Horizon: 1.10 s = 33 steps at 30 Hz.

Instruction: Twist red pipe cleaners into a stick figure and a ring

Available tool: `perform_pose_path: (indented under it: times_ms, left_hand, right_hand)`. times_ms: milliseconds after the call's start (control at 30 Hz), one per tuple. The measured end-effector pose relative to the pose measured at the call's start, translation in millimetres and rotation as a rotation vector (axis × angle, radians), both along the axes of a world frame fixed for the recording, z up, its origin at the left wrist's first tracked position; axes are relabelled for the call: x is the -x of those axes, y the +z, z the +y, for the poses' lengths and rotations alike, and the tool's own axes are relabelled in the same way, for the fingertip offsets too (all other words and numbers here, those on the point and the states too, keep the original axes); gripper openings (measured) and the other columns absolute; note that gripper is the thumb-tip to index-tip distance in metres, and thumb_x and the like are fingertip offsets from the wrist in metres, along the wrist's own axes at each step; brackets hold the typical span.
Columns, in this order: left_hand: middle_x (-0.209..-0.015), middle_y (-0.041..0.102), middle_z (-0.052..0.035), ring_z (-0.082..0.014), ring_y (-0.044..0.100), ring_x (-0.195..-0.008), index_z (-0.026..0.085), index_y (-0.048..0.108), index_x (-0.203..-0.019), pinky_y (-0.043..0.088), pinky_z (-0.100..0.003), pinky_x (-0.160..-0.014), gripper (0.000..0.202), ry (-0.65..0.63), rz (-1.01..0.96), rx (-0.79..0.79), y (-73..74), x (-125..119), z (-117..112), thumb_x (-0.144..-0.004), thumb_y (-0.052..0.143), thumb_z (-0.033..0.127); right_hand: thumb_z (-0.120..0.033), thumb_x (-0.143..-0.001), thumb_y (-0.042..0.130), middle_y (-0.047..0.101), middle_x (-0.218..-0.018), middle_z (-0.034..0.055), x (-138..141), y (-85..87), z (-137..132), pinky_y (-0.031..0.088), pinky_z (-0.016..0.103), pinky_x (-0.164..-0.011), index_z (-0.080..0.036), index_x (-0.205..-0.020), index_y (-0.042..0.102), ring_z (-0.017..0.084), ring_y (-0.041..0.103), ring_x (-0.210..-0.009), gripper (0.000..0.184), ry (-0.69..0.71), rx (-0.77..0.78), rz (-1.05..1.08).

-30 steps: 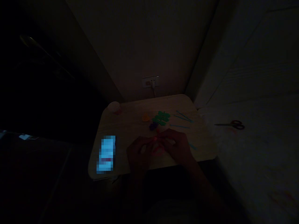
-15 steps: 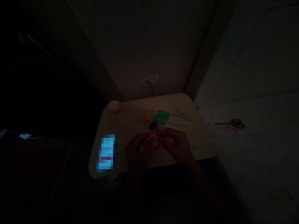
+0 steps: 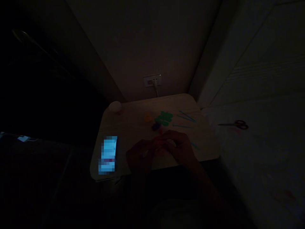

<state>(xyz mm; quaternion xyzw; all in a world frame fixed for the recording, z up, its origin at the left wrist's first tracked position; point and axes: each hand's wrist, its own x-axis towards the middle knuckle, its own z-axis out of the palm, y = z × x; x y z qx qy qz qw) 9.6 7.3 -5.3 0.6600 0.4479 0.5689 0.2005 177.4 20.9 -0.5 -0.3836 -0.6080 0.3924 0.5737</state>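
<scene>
In very dim light, my left hand (image 3: pixel 141 156) and my right hand (image 3: pixel 179 145) meet over the front of a small wooden table (image 3: pixel 135 127). Both have their fingers bent and closed around a pink-red piece (image 3: pixel 158 143) that looks like modelling clay; the fingers cover much of it. Just beyond the fingertips lies a small red lump (image 3: pixel 160 130). Behind that are a dark purple lump (image 3: pixel 156 126), a flat green leaf-like cluster (image 3: pixel 164 118) and an orange lump (image 3: pixel 148 117).
Thin blue sticks (image 3: pixel 187 116) lie on the right, another blue stick (image 3: pixel 195 146) beside my right hand. A lit phone (image 3: pixel 108 156) is at the left, a pale round container (image 3: pixel 115 107) at the back-left corner. Scissors (image 3: pixel 238 124) rest on a pale surface. A wall socket (image 3: pixel 152 80) holds a plug.
My fingers have drawn closer together over the pink-red piece, covering more of it. The picture has grown darker, and the view has shifted slightly.
</scene>
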Motion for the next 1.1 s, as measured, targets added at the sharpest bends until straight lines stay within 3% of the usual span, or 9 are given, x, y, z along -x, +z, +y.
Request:
perform_pose_path:
  times_ms: [133, 267, 367, 467, 600, 933, 1100]
  left_hand:
    - [-0.081, 0.08, -0.0001, -0.0132, 0.073, -0.07, 0.022, 0.081, -0.085, 0.057, -0.022, -0.064, 0.011, -0.013, 0.007, -0.014, -0.3, -0.5, 1.1, -0.084, 0.083, 0.011]
    - [-0.084, 0.078, -0.0009, -0.0139, 0.072, -0.074, 0.022, 0.08, -0.088, 0.058, -0.024, -0.068, 0.007, 0.062, -0.054, 0.04, -2.9, -3.4, 1.1, -0.087, 0.08, 0.015]
    - [-0.087, 0.076, -0.0022, -0.0156, 0.073, -0.079, 0.021, 0.077, -0.088, 0.059, -0.025, -0.068, 0.003, 0.095, -0.162, 0.113, -6.0, -5.1, 0.4, -0.088, 0.079, 0.02]
    - [-0.087, 0.076, -0.0028, -0.0164, 0.073, -0.08, 0.02, 0.076, -0.091, 0.06, -0.026, -0.07, 0.008, 0.068, -0.198, 0.155, -6.9, -4.6, 0.7, -0.086, 0.081, 0.023]
    - [-0.086, 0.078, -0.0031, -0.0169, 0.074, -0.079, 0.02, 0.079, -0.088, 0.06, -0.027, -0.071, 0.003, 0.01, -0.119, 0.151, -3.2, -2.0, 2.2, -0.087, 0.08, 0.023]
    - [-0.081, 0.08, -0.0008, -0.0142, 0.075, -0.072, 0.022, 0.078, -0.076, 0.057, -0.022, -0.062, 0.012, -0.082, -0.09, -0.006, 8.4, -1.3, 4.4, -0.082, 0.086, 0.014]
    - [-0.081, 0.08, -0.0012, -0.0144, 0.075, -0.073, 0.022, 0.078, -0.077, 0.058, -0.023, -0.064, 0.012, -0.105, -0.072, 0.019, 7.7, 1.4, 5.3, -0.083, 0.084, 0.013]
  right_hand:
    - [-0.032, -0.093, 0.08, 0.084, -0.086, 0.0029, -3.7, 1.8, 0.2, 0.059, 0.033, -0.08, -0.029, -0.087, 0.086, 0.019, 0.077, -0.079, 0.009, -0.004, -0.022, -0.025]
    - [-0.035, -0.088, 0.084, 0.085, -0.096, 0.0047, -3.7, -1.1, -1.4, 0.062, 0.032, -0.078, -0.027, -0.101, 0.086, 0.021, 0.079, -0.085, 0.015, -0.023, 0.113, -0.01]
    - [-0.033, -0.087, 0.084, 0.085, -0.093, 0.0048, -3.5, -2.7, -1.7, 0.063, 0.031, -0.076, -0.025, -0.097, 0.085, 0.021, 0.08, -0.083, 0.013, -0.008, 0.157, -0.014]
    - [-0.031, -0.088, 0.082, 0.083, -0.085, 0.0039, -4.3, -1.7, -0.4, 0.061, 0.031, -0.076, -0.024, -0.089, 0.084, 0.02, 0.078, -0.079, 0.007, -0.025, 0.11, -0.026]
    - [-0.039, -0.088, 0.084, 0.082, -0.089, 0.005, -4.5, 0.0, 0.7, 0.06, 0.033, -0.079, -0.025, -0.09, 0.084, 0.02, 0.076, -0.084, 0.014, -0.022, 0.058, 0.003]
    - [-0.046, -0.085, 0.086, 0.083, -0.087, 0.0047, -2.4, 2.2, -1.3, 0.062, 0.033, -0.077, -0.025, -0.085, 0.083, 0.02, 0.078, -0.082, 0.022, 0.102, 0.178, 0.163]
    - [-0.043, -0.084, 0.088, 0.083, -0.085, 0.0041, -1.1, 1.8, -0.7, 0.061, 0.032, -0.076, -0.025, -0.08, 0.083, 0.02, 0.078, -0.079, 0.019, 0.086, 0.188, 0.179]
